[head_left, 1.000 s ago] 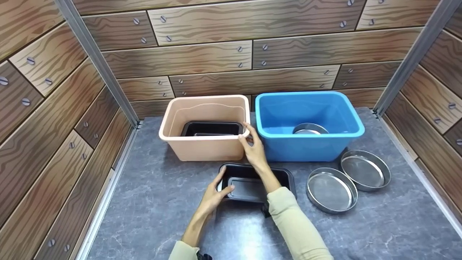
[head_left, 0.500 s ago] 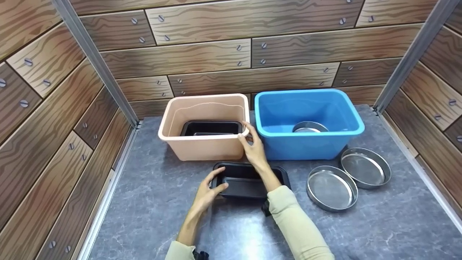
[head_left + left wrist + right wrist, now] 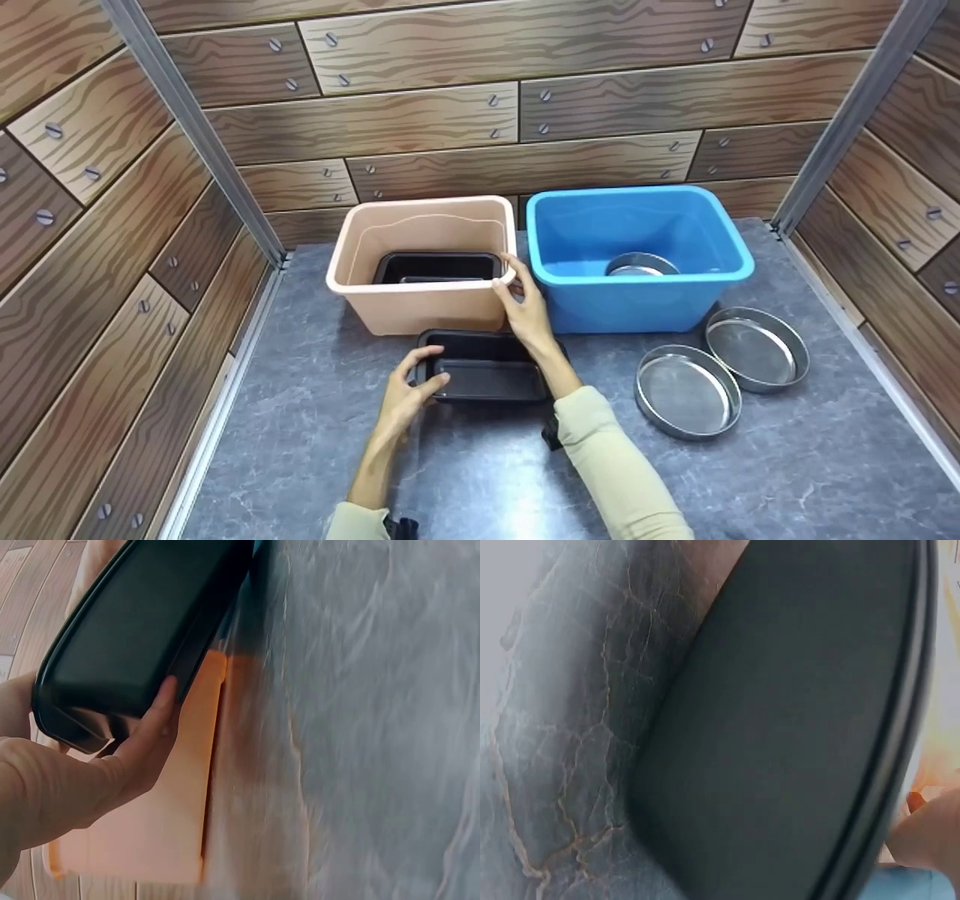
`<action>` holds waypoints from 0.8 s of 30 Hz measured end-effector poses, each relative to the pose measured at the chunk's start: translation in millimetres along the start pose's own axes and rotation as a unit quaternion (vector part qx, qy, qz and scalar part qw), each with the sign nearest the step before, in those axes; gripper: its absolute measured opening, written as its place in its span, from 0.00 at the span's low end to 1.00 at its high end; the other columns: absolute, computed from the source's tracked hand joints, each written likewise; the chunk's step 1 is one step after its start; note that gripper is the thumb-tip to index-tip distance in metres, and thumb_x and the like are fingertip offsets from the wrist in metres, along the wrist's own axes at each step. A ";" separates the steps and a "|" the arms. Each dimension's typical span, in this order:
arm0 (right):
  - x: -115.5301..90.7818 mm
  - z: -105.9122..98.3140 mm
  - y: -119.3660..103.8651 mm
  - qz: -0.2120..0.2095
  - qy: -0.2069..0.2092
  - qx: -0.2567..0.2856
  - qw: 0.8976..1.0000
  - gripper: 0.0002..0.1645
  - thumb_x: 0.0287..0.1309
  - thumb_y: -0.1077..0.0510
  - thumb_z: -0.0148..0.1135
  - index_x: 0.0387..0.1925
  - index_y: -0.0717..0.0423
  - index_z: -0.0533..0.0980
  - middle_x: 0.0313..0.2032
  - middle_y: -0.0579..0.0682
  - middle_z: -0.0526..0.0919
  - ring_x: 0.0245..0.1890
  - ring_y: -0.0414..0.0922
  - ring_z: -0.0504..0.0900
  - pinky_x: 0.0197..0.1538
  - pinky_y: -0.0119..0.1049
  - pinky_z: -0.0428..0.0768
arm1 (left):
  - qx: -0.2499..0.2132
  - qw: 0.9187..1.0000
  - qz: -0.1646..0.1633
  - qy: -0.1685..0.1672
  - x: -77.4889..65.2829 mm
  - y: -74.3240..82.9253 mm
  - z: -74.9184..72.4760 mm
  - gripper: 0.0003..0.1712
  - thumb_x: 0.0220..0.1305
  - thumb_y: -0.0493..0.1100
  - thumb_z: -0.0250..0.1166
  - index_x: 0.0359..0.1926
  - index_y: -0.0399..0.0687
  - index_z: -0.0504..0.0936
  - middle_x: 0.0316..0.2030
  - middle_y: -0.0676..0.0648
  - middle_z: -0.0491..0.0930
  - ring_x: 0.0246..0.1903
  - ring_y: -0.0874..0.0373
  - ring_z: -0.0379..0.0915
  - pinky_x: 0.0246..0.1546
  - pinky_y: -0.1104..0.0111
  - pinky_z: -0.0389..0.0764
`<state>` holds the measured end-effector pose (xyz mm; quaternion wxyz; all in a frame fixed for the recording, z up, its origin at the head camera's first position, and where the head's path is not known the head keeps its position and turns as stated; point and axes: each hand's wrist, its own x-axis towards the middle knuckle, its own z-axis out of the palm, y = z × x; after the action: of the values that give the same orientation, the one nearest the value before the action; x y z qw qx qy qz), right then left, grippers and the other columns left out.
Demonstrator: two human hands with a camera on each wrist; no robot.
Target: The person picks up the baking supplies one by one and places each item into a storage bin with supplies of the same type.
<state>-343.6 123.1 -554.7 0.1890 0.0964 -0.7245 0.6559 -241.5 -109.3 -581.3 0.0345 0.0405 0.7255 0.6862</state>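
We see the left hand (image 3: 401,394) gripping a black loaf pan (image 3: 484,381) by its left short end, thumb and fingers curled about the wall. Pan sits in front of the peach plastic bin (image 3: 416,311), apparently raised off the grey tabletop (image 3: 322,420); the right forearm (image 3: 562,371) crosses over its right end. Right hand (image 3: 531,319) holds the bin's front right corner at the rim; a second loaf pan (image 3: 439,264) lies inside that bin. We judge the held pan thin metal: light, stiff, hardly fragile, smooth enough to slip or pivot from one end. Best hold, we estimate: the rolled rim at both short ends
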 end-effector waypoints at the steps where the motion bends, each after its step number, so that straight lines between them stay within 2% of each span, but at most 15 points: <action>1: -1.2 -0.4 -5.3 -0.001 0.001 -0.001 1.000 0.31 0.72 0.60 0.63 0.72 0.60 0.70 0.73 0.62 0.70 0.66 0.59 0.73 0.67 0.58 0.72 | 0.002 1.000 0.001 0.003 0.5 0.0 -2.1 0.28 0.61 0.36 0.75 0.63 0.47 0.82 0.65 0.36 0.74 0.34 0.55 0.80 0.32 0.61 0.86; 4: -5.3 -2.0 -24.6 -0.002 0.002 -0.004 1.000 0.30 0.72 0.63 0.62 0.72 0.61 0.70 0.72 0.66 0.70 0.67 0.59 0.73 0.67 0.53 0.73 | 0.003 1.000 0.002 0.009 1.4 0.5 -7.8 0.29 0.61 0.36 0.76 0.63 0.51 0.82 0.66 0.39 0.74 0.32 0.55 0.78 0.31 0.64 0.83; 7: -9.0 -2.6 -41.3 -0.002 0.001 -0.002 1.000 0.29 0.71 0.65 0.61 0.71 0.66 0.69 0.71 0.69 0.69 0.67 0.62 0.72 0.67 0.54 0.73 | -0.011 1.000 0.007 0.012 1.2 1.4 -12.9 0.30 0.61 0.36 0.75 0.64 0.52 0.82 0.67 0.41 0.73 0.34 0.57 0.77 0.31 0.67 0.82; 12: -5.8 0.1 -24.4 0.000 0.006 -0.003 1.000 0.30 0.72 0.64 0.61 0.72 0.64 0.69 0.72 0.67 0.69 0.67 0.62 0.72 0.67 0.57 0.72 | -0.040 0.999 0.014 0.012 -0.8 2.7 -20.9 0.33 0.62 0.34 0.74 0.68 0.49 0.79 0.68 0.39 0.70 0.39 0.54 0.77 0.36 0.65 0.84; 16: -2.0 1.3 -6.5 0.003 0.009 0.003 1.000 0.30 0.72 0.62 0.62 0.73 0.60 0.69 0.72 0.64 0.70 0.65 0.62 0.74 0.67 0.63 0.69 | -0.039 0.999 0.026 0.017 -1.5 4.3 -27.6 0.34 0.62 0.33 0.74 0.69 0.48 0.78 0.70 0.40 0.70 0.53 0.46 0.75 0.45 0.66 0.83; 19: -0.4 0.6 -0.9 0.003 0.006 0.003 1.000 0.30 0.72 0.60 0.63 0.73 0.56 0.70 0.72 0.61 0.71 0.64 0.60 0.75 0.67 0.65 0.69 | -0.040 0.998 0.036 0.022 -1.0 5.5 -32.6 0.34 0.62 0.31 0.73 0.69 0.48 0.78 0.72 0.41 0.68 0.61 0.42 0.70 0.50 0.69 0.81; 24: -0.1 -0.7 -0.6 0.006 0.001 0.005 1.000 0.30 0.72 0.59 0.63 0.72 0.53 0.71 0.73 0.58 0.71 0.66 0.63 0.73 0.67 0.60 0.71 | -0.067 0.997 0.032 0.025 -1.8 8.0 -39.8 0.35 0.63 0.30 0.71 0.70 0.49 0.77 0.74 0.43 0.66 0.63 0.42 0.68 0.48 0.70 0.81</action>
<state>-343.1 123.7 -554.2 0.1851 0.0928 -0.7216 0.6606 -243.8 -148.6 -571.1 -0.0032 0.0441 0.6766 0.7350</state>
